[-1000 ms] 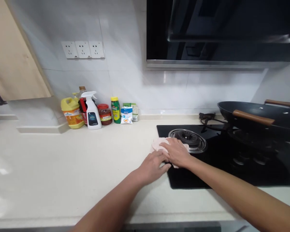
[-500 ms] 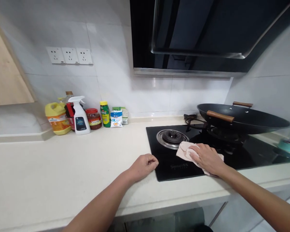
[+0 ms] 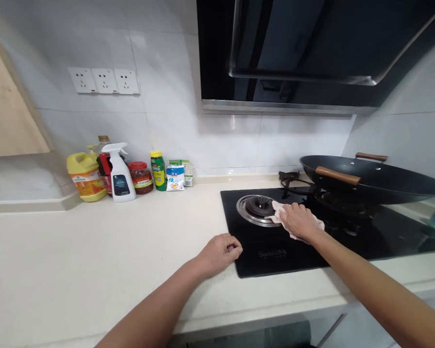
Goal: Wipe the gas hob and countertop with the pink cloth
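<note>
Two bare hands reach in over a smooth, cream kitchen counter (image 3: 130, 251), and we see them well apart. The right hand (image 3: 300, 220) curls its fingers over a crumpled, pale pink cloth (image 3: 279, 211) and presses it onto a flat, black glass cooktop (image 3: 253, 241). The cloth lies left of centre there, its left end lapping the right side of a round, dark burner (image 3: 259, 205) with a silvery metal ring (image 3: 241, 210). The left hand (image 3: 220, 252), loosely curled with nothing visible in it, rests at the cooktop's near left edge; we cannot tell whether its fingertips touch the glass. To the far right sits a wide, black, wooden-handled wok (image 3: 380, 179); to the far left stands a white plastic spray bottle (image 3: 119, 176).

We judge the step in hand to be wiping beside the ring. The next stroke seems to call for light, even pressure along its curve, fingers clear of the burner's raised centre.
</note>
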`<state>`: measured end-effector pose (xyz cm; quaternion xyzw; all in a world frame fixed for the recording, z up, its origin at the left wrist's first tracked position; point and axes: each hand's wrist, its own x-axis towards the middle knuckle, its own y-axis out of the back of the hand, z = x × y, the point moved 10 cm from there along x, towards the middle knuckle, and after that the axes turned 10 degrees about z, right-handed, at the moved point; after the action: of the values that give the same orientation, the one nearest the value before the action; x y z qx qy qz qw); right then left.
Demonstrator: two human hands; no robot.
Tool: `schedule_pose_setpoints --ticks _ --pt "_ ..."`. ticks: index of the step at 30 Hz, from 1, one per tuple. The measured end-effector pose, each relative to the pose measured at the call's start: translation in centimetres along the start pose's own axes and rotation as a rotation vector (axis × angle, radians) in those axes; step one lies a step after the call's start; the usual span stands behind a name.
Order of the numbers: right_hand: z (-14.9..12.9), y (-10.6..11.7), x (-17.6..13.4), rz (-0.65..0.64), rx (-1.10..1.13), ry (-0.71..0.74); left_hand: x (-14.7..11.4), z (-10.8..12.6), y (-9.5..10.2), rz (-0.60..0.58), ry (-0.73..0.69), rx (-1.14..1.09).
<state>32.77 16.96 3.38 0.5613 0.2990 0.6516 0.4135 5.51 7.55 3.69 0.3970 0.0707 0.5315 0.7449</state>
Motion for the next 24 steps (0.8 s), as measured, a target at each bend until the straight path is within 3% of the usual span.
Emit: schedule_pose_setpoints --ticks 6,16,24 --pt "0.9 -2.3 2.3 -0.034 0.024 0.037 0.3 0.0 -0.1 0.007 0.016 0.060" --pt "2.9 -5.9 7.5 -0.047 0.051 -0.057 0.6 -0.1 -0.7 0.012 -0.021 0.172" --pt "3.0 -6.6 8.4 -0.060 0.086 -0.055 0.4 -0.1 -0.6 0.022 -0.055 0.162"
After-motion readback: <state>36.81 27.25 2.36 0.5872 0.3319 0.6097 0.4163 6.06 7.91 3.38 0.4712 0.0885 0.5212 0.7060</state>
